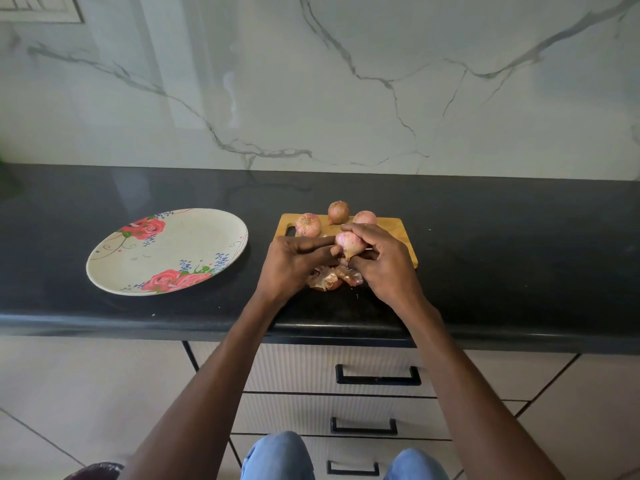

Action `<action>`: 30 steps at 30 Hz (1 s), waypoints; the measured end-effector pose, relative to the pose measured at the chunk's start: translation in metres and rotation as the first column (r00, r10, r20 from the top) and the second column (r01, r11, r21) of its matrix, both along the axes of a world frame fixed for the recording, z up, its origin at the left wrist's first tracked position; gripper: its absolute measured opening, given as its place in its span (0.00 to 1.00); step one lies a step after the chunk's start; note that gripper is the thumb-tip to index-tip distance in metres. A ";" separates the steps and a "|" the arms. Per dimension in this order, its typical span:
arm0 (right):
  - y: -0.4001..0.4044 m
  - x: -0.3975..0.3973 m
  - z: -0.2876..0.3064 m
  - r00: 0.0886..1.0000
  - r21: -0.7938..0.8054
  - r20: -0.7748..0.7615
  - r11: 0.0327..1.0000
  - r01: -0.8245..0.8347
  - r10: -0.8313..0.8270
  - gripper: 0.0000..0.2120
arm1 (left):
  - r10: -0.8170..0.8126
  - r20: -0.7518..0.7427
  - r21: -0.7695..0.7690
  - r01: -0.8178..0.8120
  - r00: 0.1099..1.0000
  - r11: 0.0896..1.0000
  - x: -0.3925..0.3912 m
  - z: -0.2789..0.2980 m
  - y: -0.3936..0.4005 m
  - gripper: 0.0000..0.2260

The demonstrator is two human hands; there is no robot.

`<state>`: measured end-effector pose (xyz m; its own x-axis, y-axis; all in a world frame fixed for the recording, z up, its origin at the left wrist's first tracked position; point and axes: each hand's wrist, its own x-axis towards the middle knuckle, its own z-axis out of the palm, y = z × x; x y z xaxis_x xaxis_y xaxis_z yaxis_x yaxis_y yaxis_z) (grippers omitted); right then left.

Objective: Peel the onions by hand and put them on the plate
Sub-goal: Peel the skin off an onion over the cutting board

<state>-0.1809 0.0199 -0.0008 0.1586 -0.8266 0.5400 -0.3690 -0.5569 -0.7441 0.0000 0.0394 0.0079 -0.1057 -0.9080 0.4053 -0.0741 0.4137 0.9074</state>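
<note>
The flowered plate (166,251), left of the cutting board (394,230), holds no onion yet, three onions (308,225) wait on the board's far edge, and both the left hand (294,261) and right hand (381,261) grip a half-peeled onion (348,244) above loose skins (329,277) at its near edge.

Pink, partly peeled onion (348,244), pointed end down and toward the viewer, gripped between both hands: left hand (294,261) pinching at its left side, right hand (382,261) curled over the top and right. Loose papery brown peels (332,278) heaped just below, at the near edge of the wooden board (398,233). Three more onions at the board's far edge: pinkish onion (308,224) on the left, brown-skinned onion (338,212) in the middle, pink onion (364,217) on the right, partly hidden. Oval white plate (166,251) with red roses, well to the left on the black table (519,244), bare of onions.
</note>
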 end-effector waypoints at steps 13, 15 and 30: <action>0.001 -0.001 -0.005 1.000 -0.008 0.004 1.000 -0.011 0.011 0.26 | -0.011 0.008 -0.011 0.011 1.000 1.000 0.001 -0.002 -0.004 0.09; 0.002 0.000 -0.005 1.000 -0.008 0.004 1.000 -0.012 0.012 0.25 | -0.027 0.008 -0.001 0.027 1.000 1.000 0.002 -0.001 -0.004 0.09; 0.004 -0.001 -0.004 1.000 -0.009 0.014 1.000 0.003 -0.003 0.25 | -0.015 0.014 -0.024 0.015 1.000 1.000 0.002 -0.002 -0.003 0.10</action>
<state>-0.1819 0.0244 -0.0049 0.1485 -0.8220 0.5497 -0.3608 -0.5626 -0.7438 0.0017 0.0369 0.0057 -0.1251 -0.8961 0.4258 -0.0805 0.4369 0.8959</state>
